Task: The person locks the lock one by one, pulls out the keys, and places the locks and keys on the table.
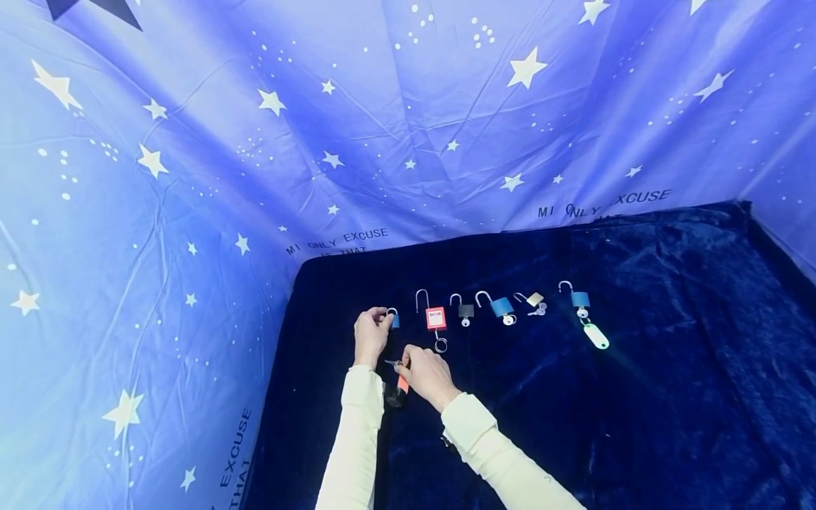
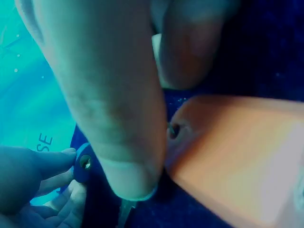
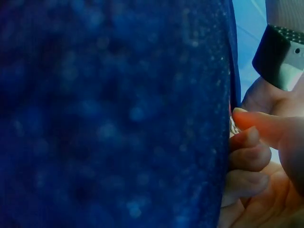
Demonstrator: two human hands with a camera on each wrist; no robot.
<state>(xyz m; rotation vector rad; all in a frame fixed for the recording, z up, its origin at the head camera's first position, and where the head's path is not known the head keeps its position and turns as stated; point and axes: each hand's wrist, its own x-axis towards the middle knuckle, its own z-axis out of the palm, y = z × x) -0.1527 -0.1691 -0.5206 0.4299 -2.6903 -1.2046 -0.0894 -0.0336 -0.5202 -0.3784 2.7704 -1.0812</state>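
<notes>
A person's left hand (image 1: 371, 336) pinches a small blue padlock (image 1: 395, 321) left of an unlocked red padlock (image 1: 435, 318), while the right hand (image 1: 430, 373), nearer the body, pinches a key (image 2: 124, 214) with an orange tag (image 2: 242, 154).

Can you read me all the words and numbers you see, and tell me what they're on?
"MI ONLY EXCUSE IS THAT": starry cloth, at the back.
"MI ONLY XCUSE": same cloth, further right; creased, line below partly hidden.
"EXCUSE" and "THAT": same cloth, left side, turned sideways.
"SE": same cloth, in the left wrist view.
White label on the red padlock: too small to read.
No numbers I can read.
</notes>
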